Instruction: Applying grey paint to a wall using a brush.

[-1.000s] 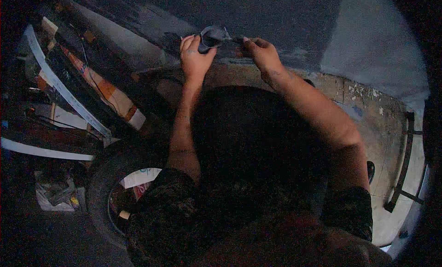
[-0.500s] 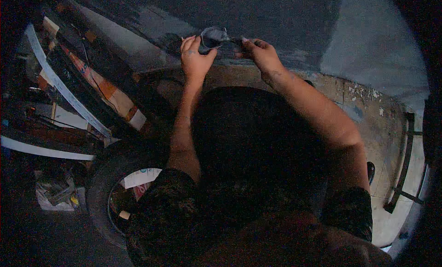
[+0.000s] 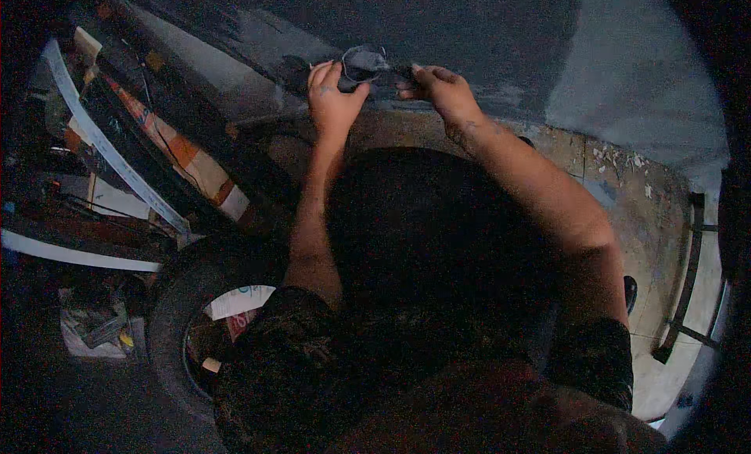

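Observation:
My left hand (image 3: 336,102) is wrapped round the near side of a small clear cup (image 3: 353,78) with dark grey contents, probably paint. Between the fingers of my right hand (image 3: 447,94) is a slim dark brush (image 3: 400,69), its tip over the cup's rim on the right. The bristles are too dim to make out well. Both hands are held out in front of a wall (image 3: 485,31) covered in dark grey, with uneven streaks along its lower edge and a paler grey stretch at the right.
On the left, a tyre (image 3: 168,329) lies beside long curved strips (image 3: 117,160) and leaning boards (image 3: 184,153). A crumpled plastic bag (image 3: 86,329) is at the lower left. A dark metal frame (image 3: 688,282) stands at the right on the stained floor (image 3: 626,211).
My right hand and the brush have shifted very slightly at the cup's rim. My left hand holds the cup in nearly the same place.

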